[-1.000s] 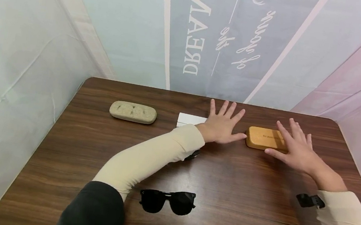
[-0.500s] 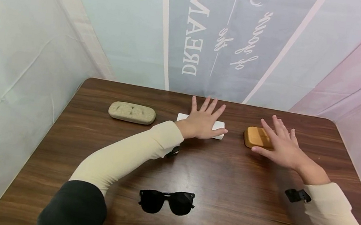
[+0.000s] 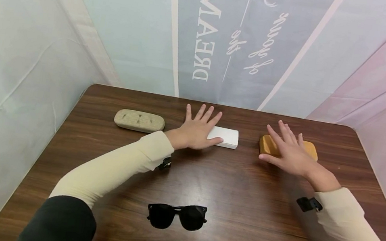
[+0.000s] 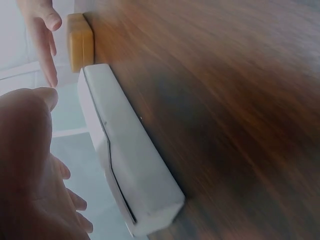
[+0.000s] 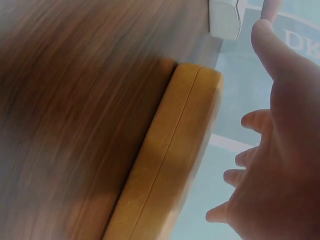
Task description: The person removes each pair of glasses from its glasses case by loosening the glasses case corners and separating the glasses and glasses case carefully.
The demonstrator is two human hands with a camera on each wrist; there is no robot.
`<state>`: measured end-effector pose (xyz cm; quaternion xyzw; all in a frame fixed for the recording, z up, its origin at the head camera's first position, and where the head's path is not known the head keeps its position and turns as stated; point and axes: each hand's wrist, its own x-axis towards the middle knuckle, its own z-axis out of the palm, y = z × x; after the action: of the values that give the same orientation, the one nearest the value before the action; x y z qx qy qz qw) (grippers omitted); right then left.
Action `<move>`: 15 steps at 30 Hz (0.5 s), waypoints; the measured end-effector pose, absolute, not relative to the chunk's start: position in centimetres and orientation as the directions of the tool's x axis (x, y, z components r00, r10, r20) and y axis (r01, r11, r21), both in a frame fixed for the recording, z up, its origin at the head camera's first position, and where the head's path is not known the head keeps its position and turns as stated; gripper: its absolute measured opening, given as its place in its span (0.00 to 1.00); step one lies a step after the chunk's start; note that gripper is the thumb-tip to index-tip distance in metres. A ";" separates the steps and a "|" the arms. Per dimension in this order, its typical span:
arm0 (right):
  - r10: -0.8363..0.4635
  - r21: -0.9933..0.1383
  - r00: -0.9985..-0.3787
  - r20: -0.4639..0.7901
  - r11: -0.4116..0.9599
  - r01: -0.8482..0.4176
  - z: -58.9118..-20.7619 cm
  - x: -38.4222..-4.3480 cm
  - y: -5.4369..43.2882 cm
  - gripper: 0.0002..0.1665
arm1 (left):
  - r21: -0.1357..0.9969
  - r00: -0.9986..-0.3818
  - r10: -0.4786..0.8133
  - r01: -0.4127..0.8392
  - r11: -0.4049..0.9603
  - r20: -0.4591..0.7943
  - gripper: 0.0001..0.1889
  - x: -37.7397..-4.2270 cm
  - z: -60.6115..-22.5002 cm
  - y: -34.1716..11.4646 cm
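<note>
My left hand, fingers spread, hovers over the left part of a white glasses case and hides that part in the head view. The left wrist view shows the white case lying on the table below the palm. With its fingers spread too, my right hand is above a mustard-yellow glasses case, a gap showing between them in the right wrist view. A beige fabric glasses case lies left of my left hand. Black sunglasses rest nearer to me, lenses facing my side.
All of these lie on a dark wood-grain table with rounded far corners. A pale printed cloth hangs right behind its far edge, with more cloth along both sides. Each wrist carries a black strap.
My left hand has moved left across the white case, uncovering its right part. My right hand has drifted a little left over the yellow case. The cases and sunglasses stay put.
</note>
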<state>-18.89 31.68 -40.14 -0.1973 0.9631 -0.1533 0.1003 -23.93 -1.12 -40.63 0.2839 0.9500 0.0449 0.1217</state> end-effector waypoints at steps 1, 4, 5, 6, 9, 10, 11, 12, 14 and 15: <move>-0.413 -0.338 -0.900 -0.138 0.874 -0.350 -40.1 -18.9 31.5 0.60 | 0.164 -0.810 0.551 0.526 0.834 -0.201 0.46 -23.9 -40.7 -1.5; -0.418 -0.341 -0.896 -0.151 0.873 -0.350 -40.0 -19.1 30.8 0.60 | 0.187 -0.817 0.543 0.513 0.838 -0.192 0.46 -23.9 -41.0 -2.5; -0.419 -0.342 -0.894 -0.156 0.872 -0.349 -39.9 -19.2 30.5 0.59 | 0.190 -0.821 0.539 0.508 0.840 -0.190 0.46 -23.9 -41.0 -2.9; -0.422 -0.344 -0.893 -0.159 0.871 -0.350 -39.9 -19.3 30.3 0.59 | 0.192 -0.823 0.536 0.504 0.842 -0.187 0.46 -23.8 -41.1 -3.2; -0.430 -0.337 -0.888 -0.163 0.870 -0.360 -39.8 -19.4 29.7 0.59 | 0.193 -0.827 0.532 0.500 0.844 -0.183 0.46 -23.8 -41.3 -4.1; -0.435 -0.332 -0.886 -0.163 0.869 -0.366 -39.8 -19.5 29.5 0.59 | 0.195 -0.827 0.532 0.500 0.844 -0.180 0.46 -23.8 -41.4 -4.3; -0.441 -0.329 -0.883 -0.162 0.868 -0.373 -39.9 -19.6 29.3 0.58 | 0.203 -0.827 0.534 0.500 0.842 -0.176 0.46 -23.8 -41.4 -4.5; -0.448 -0.329 -0.880 -0.160 0.864 -0.380 -39.9 -19.6 29.1 0.58 | 0.211 -0.827 0.535 0.500 0.840 -0.173 0.46 -23.8 -41.5 -4.8; -0.463 -0.330 -0.872 -0.156 0.857 -0.396 -40.0 -19.7 28.6 0.58 | 0.225 -0.826 0.538 0.499 0.837 -0.168 0.46 -23.7 -41.5 -5.2; -0.473 -0.333 -0.868 -0.151 0.851 -0.406 -40.0 -19.8 28.3 0.58 | 0.229 -0.827 0.538 0.498 0.836 -0.165 0.45 -23.7 -41.6 -5.4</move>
<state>-19.80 28.35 -40.03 -0.2302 0.9552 -0.1465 0.1144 -23.69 -5.41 -41.60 0.2722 0.9516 0.0883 0.1117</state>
